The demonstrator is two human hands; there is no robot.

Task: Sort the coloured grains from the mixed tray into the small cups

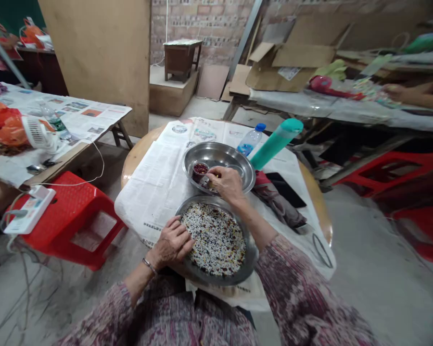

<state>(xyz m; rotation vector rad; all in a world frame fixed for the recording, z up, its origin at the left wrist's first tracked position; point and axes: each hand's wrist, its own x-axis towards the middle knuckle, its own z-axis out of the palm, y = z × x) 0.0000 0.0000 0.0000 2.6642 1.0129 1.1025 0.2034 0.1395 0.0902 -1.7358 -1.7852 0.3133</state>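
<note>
A shallow metal basin (251,266), filled with small mixed beads (216,240) in white, black, yellow and dark red, lies closest to my body. My left hand (175,240) grips its left rim, fingers curled over the edge and thumb by the beads. Behind it stands a second metal basin (216,150) holding several small cups. One cup (201,169) contains dark red beads. Over this basin's near side, my right hand (228,183) has its fingers pinched together beside the red cup. What sits between those fingertips is too small to make out.
On the newspaper-covered round table (144,185) stand a blue-capped bottle (250,139) and a teal cylinder (277,143). A dark phone-like slab (286,190) and crumpled cloth (279,202) lie right. A red stool (70,211) carries a power strip (32,209). Another person's hand (397,92) shows far right.
</note>
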